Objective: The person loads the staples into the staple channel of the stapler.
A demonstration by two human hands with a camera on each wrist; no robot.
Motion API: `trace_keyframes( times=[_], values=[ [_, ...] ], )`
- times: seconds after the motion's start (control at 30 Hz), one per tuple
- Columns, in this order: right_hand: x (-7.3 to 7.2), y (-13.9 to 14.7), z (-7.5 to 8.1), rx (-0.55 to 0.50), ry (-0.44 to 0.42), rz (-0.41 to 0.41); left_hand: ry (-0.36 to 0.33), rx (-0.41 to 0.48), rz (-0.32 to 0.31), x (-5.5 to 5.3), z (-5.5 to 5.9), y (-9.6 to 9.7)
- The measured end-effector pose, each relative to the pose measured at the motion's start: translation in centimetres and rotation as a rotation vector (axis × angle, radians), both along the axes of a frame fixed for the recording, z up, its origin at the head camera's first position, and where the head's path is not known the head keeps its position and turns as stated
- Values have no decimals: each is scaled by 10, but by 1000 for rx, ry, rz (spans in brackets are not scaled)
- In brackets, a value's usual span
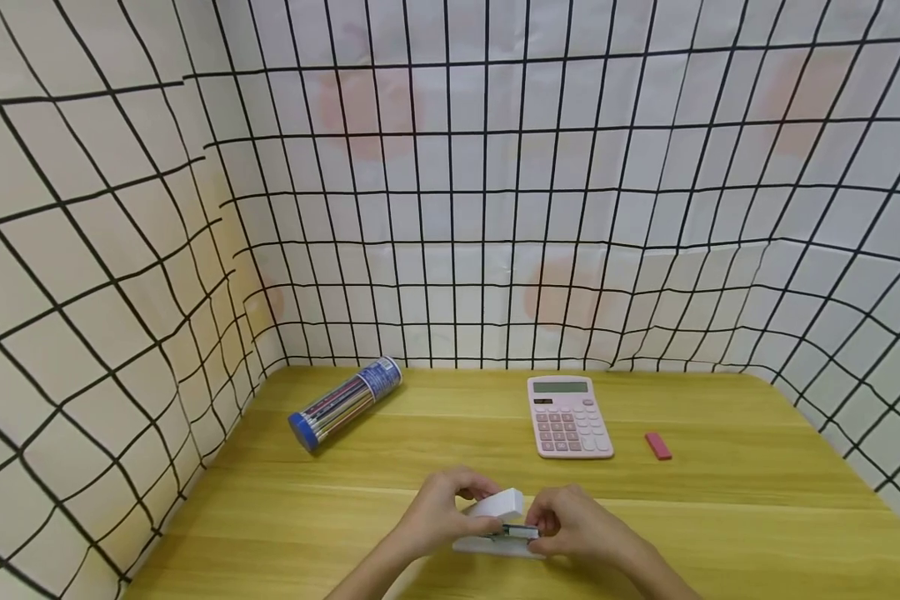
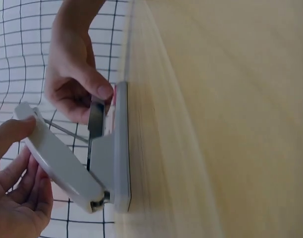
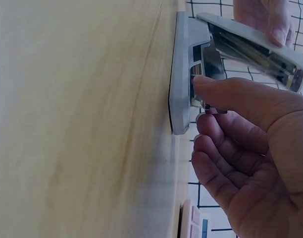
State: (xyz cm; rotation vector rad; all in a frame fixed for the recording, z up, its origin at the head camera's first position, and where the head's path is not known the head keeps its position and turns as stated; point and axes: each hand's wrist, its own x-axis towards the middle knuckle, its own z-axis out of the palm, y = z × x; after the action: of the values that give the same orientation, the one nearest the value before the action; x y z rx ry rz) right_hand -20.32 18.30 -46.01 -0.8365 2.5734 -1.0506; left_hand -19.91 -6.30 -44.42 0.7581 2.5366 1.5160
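Note:
A white stapler sits on the table with its top cover swung up from the hinge, baring the metal staple tray. In the left wrist view a thin rod links cover and tray. My left hand grips the raised cover between thumb and fingers. Opposite it, my right hand pinches the front end of the stapler's tray, its thumb on the tray's side and the other fingers curled below. Whether loose staples lie under that thumb cannot be seen.
Behind the hands lie a pink calculator and, to its right, a small red-pink block. A clear tube of pencils with a blue cap rests at the back left. White grid-patterned sheeting encloses the wooden table.

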Motion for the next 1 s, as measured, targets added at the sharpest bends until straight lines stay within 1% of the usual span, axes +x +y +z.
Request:
trace_keyframes(
  times=[0.13, 0.23, 0.3, 0.4, 0.53, 0.6, 0.73, 1.0],
  values=[
    [0, -1, 1, 1, 15, 6, 5, -18, -10, 0, -2, 4],
    [1, -1, 2, 8, 28, 4, -22, -6, -16, -1, -3, 5],
    [1, -1, 2, 16, 35, 1, -50, 14, -31, -2, -3, 6],
    [1, -1, 2, 22, 44, -3, -111, 55, -64, -4, -5, 7],
    [1, -3, 1, 16, 59, -2, -188, 96, -101, -6, -12, 8],
    [2, -4, 1, 6, 68, 2, -216, 106, -111, -6, -15, 9],
    [3, -5, 1, 2, 88, 6, -255, 117, -109, -5, -19, 9],
    [3, -4, 0, 17, 86, -6, -284, 93, -94, -8, -19, 7]
  ],
)
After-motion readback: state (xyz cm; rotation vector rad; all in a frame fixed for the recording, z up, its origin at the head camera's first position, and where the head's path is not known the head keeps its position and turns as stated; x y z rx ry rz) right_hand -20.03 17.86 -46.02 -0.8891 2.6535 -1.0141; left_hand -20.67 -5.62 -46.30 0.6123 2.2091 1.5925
